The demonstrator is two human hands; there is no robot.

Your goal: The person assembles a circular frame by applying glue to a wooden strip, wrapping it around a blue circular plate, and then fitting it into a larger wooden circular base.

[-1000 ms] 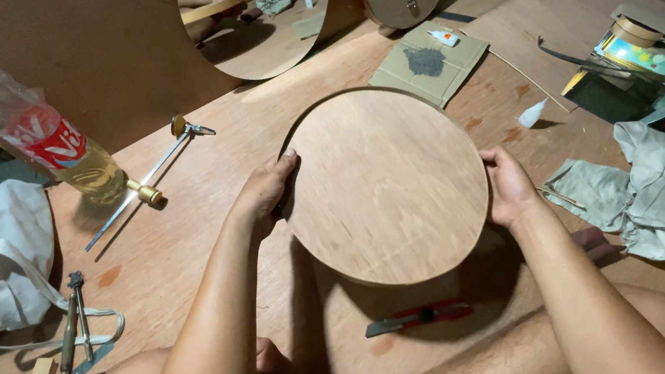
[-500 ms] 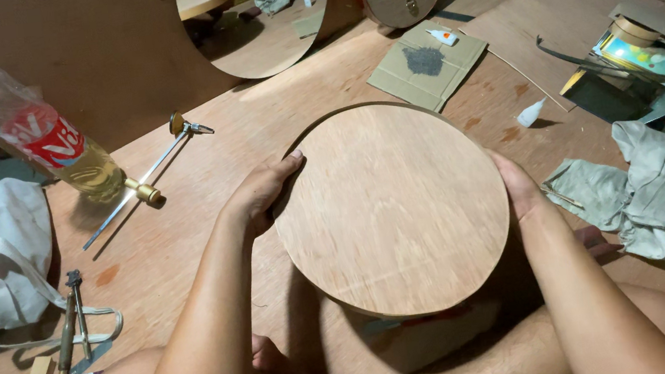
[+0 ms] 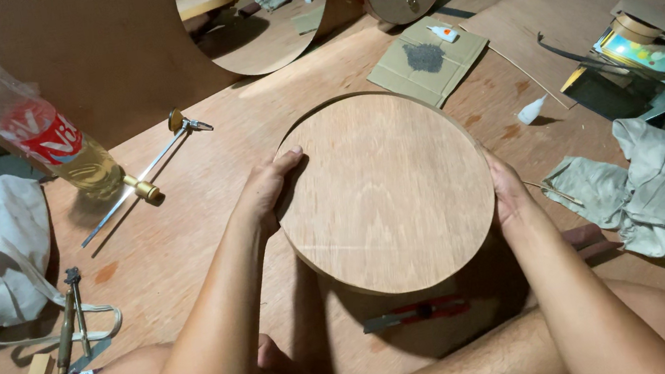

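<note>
I am sitting on a wide plywood floor [image 3: 186, 230] with my legs folded, and everything lies on it around me. The biggest thing in front of me is the round plywood disc [image 3: 384, 193], lifted off the floor at the middle of the scene and tilted toward me, its shadow falling on the boards beneath. My left hand [image 3: 269, 185] grips its left edge, thumb over the top face and the other fingers curled under; my right hand [image 3: 509, 191] clamps the right edge the same way. I judge this to be the inspecting or positioning step: the disc is held up between both hands, looked over rather than worked. A next move would call for a steady two-handed hold and care over the small red-handled cutter [image 3: 416, 313] lying just under the near rim.

Far beyond stands a dark board with a round hole cut out [image 3: 262, 26]. To the right lies a crumpled grey rag [image 3: 645, 182]; far left, a plastic bottle [image 3: 30, 131] of yellowish liquid with a red cap, and beside it a long metal tool with a brass end [image 3: 141, 181].

Hidden: the disc's underside, the fingers beneath it, and whatever it covers. The clutter at far right is too jumbled to name.
</note>
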